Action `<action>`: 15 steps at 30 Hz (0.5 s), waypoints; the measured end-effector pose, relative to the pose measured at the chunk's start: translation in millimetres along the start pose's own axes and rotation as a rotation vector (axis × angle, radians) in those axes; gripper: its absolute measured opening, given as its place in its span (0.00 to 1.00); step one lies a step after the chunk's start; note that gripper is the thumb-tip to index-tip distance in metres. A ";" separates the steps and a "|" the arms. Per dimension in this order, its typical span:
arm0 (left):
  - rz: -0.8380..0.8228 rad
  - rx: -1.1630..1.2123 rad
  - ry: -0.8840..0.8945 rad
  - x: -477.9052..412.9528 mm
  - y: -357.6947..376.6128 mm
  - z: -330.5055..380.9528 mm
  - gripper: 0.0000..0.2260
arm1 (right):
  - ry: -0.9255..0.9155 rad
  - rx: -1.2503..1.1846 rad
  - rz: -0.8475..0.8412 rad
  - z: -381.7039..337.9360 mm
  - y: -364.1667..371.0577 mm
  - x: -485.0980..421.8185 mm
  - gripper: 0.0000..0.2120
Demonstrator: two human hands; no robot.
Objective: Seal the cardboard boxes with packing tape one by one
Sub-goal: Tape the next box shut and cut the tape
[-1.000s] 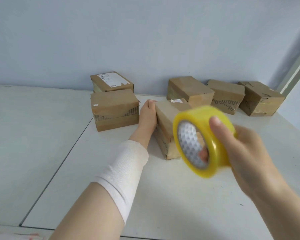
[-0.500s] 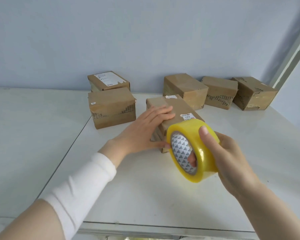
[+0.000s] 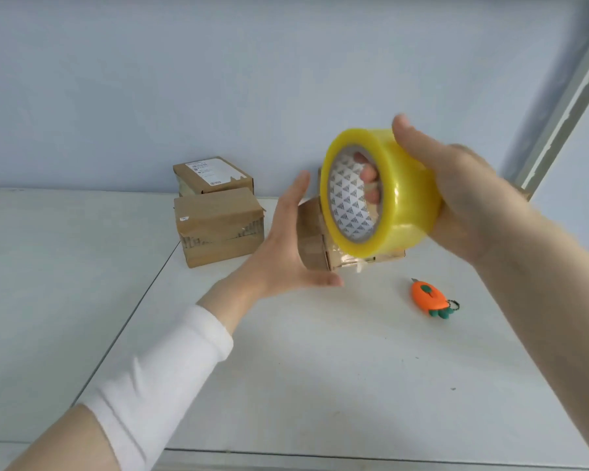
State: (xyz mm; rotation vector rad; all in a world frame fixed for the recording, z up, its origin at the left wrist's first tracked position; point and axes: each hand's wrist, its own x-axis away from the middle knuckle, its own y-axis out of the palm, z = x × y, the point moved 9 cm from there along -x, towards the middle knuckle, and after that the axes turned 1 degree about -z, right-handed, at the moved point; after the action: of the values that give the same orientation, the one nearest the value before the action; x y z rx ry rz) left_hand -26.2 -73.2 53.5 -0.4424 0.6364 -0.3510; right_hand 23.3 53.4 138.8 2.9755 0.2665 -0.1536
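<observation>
My right hand (image 3: 470, 202) grips a yellow roll of packing tape (image 3: 388, 198), held up in the air with fingers through its core. Below and behind the roll, a brown cardboard box (image 3: 315, 246) sits on the white table (image 3: 320, 368), mostly hidden by the roll and my hands. My left hand (image 3: 286, 246) is spread wide, fingers apart, its palm against the left side of that box; whether it presses the box I cannot tell. Two more cardboard boxes stand at the back left: a taped one (image 3: 218, 229) and a labelled one (image 3: 213, 175) behind it.
An orange carrot-shaped cutter (image 3: 429, 297) with a green keychain lies on the table right of the box. A pale blue wall rises behind. A seam (image 3: 143, 300) splits the tabletop at left. The table's front edge runs along the bottom.
My right hand has lifted the tape roll up and to the right. My left hand slid off the box top to its left side. The view shifted; the cutter now shows and the right-hand boxes are hidden.
</observation>
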 end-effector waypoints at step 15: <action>0.228 -0.004 -0.072 -17.3 -6.5 10.1 0.59 | 0.004 -0.082 -0.123 -9.2 36.4 -40.7 0.19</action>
State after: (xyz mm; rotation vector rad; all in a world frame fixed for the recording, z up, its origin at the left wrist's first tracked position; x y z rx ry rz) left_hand -33.9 -68.2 72.4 -0.3805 0.6107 -0.1171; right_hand -9.1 12.6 157.7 2.8788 0.4454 -0.1476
